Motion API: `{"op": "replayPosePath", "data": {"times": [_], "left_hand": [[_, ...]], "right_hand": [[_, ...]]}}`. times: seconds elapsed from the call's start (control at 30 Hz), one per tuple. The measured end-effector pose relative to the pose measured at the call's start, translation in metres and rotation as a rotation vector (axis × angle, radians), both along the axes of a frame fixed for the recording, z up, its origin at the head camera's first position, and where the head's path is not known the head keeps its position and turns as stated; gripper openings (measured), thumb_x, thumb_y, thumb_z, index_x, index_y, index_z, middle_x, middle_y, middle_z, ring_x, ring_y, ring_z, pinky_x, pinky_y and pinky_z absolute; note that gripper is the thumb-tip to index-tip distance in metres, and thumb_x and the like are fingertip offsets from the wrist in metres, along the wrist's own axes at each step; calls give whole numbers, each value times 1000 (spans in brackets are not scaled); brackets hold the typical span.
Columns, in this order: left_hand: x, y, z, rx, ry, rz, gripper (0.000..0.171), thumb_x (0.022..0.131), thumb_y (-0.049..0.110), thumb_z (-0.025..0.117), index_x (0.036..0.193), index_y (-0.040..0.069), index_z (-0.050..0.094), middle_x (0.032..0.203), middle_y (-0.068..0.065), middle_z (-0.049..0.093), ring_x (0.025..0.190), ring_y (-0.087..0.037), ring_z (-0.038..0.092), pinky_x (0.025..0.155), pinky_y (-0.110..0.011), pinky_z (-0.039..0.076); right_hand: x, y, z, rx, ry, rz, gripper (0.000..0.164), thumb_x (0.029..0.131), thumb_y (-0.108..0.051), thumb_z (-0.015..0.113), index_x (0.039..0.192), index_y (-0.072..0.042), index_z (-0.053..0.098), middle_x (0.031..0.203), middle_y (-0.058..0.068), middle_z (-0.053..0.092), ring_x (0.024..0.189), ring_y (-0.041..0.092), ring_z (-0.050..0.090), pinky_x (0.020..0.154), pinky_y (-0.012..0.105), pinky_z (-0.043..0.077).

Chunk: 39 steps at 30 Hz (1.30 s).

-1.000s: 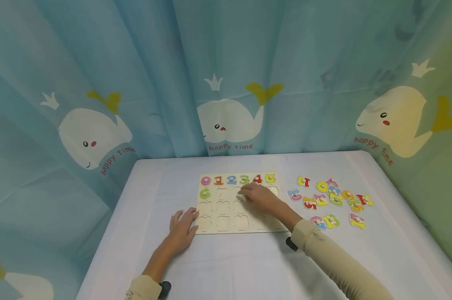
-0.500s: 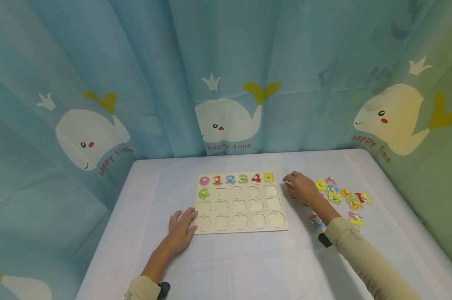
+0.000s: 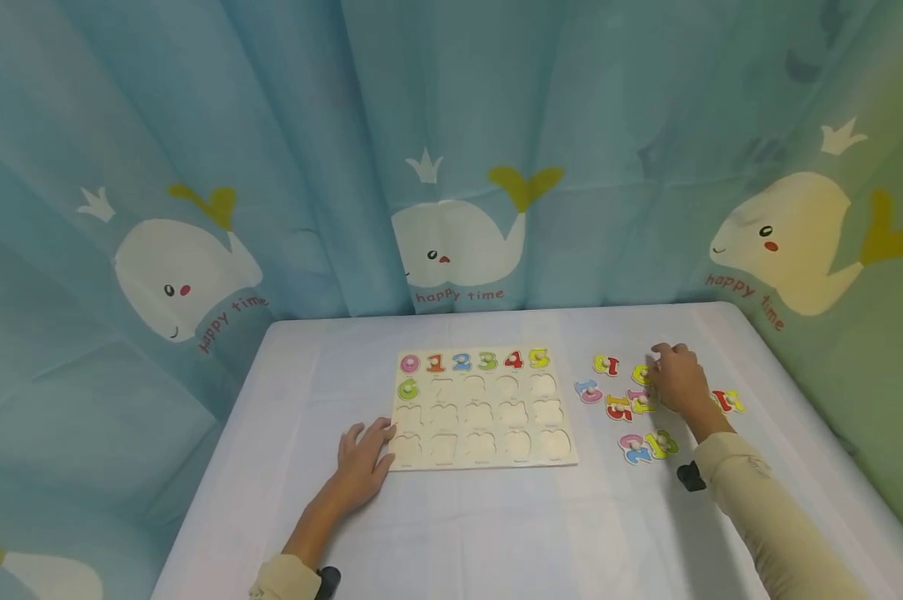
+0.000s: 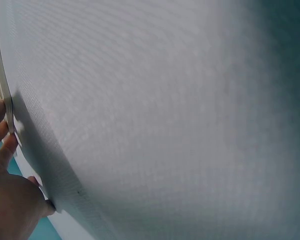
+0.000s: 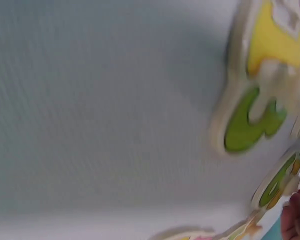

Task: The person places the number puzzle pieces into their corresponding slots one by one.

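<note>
A wooden number board point(image 3: 496, 468) lies on the table, with number pieces 0 to 5 in its top row and a green 6 point(image 3: 408, 389) below. My left hand point(image 3: 363, 460) rests at the board's lower left edge, fingertips on the rim; the left wrist view shows its fingers point(image 4: 9, 142) at that edge. To the right, my right hand point(image 3: 679, 382) hovers low over scattered number pieces, fingers loosely bent and pointing away. It covers several of them, the pink 7 among them. In the right wrist view its fingers point(image 5: 296, 215) appear beside a green piece point(image 5: 277, 186).
Loose pieces lie left of and below the right hand: a yellow-and-red piece point(image 3: 606, 365), a 10 point(image 3: 589, 392), a 15 point(image 3: 618, 407) and a yellow-and-green 13 point(image 3: 661, 444). A red-and-yellow piece point(image 3: 729, 401) lies to its right. A whale-printed curtain point(image 3: 451, 100) hangs behind the table.
My right hand has moved from over the board rightward to the loose pieces, then further right among them. The board recesses it covered are visible now. My left hand stays at the board edge.
</note>
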<state>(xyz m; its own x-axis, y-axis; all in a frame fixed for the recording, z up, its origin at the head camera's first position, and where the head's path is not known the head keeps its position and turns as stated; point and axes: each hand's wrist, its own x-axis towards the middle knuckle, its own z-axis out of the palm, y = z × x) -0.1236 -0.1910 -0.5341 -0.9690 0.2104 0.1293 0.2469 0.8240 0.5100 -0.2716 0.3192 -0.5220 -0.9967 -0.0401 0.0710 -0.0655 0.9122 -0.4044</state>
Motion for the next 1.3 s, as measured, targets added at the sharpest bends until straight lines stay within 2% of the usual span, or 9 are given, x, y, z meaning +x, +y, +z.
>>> {"op": "replayPosePath", "data": {"times": [0.17,0.37,0.57,0.67,0.77,0.97,1.17,1.3], "left_hand": [[1,0,-2,-8,13,-2,40,88,7,59,126,-3,52,136,-15,45,126,-49,26,99,-70,9],[-1,0,-4,-4,32,1,40,88,7,59,126,-3,53,135,-15,45,125,-49,27,99,-69,10],[-1,1,-5,-18,21,-4,39,89,8,59,126,-2,52,136,-15,44,126,-48,27,100,-69,10],[0,1,-3,-27,16,5,39,89,8,59,126,-1,52,136,-14,44,127,-47,27,100,-69,10],[1,2,0,-21,4,19,39,89,8,58,126,-2,52,137,-15,43,127,-47,25,100,-69,8],[2,5,4,-14,-42,30,40,91,9,56,129,-2,51,139,-15,41,129,-48,22,101,-68,6],[2,5,4,-25,-40,42,40,91,9,56,129,-1,51,139,-14,41,129,-47,22,102,-67,6],[2,4,4,-21,-28,40,39,91,8,57,128,-1,51,138,-14,42,128,-48,23,101,-68,6]], "right_hand": [[-4,13,-3,-26,-61,-12,29,93,0,50,117,17,48,104,34,46,96,47,47,86,60,41],[-5,18,-4,-37,-72,-40,26,96,-2,47,115,16,50,98,30,50,85,38,49,79,52,46],[-1,14,7,-58,-16,-84,23,97,-3,47,110,15,52,95,27,51,83,37,51,76,52,45],[-2,7,13,-66,14,-79,22,96,-3,48,109,14,53,94,26,52,82,37,52,75,51,45],[-6,-3,18,-69,2,-51,22,96,-3,49,108,13,55,94,24,53,82,35,52,75,50,46],[-6,-29,23,-77,-89,8,21,96,-5,52,110,9,56,94,19,55,83,32,55,79,48,47],[-3,-54,20,-100,-78,160,18,93,-4,56,104,9,58,89,16,58,81,31,57,74,46,49],[-1,-73,14,-85,-92,210,20,92,-9,60,105,7,60,90,13,58,82,27,57,76,43,50]]}}
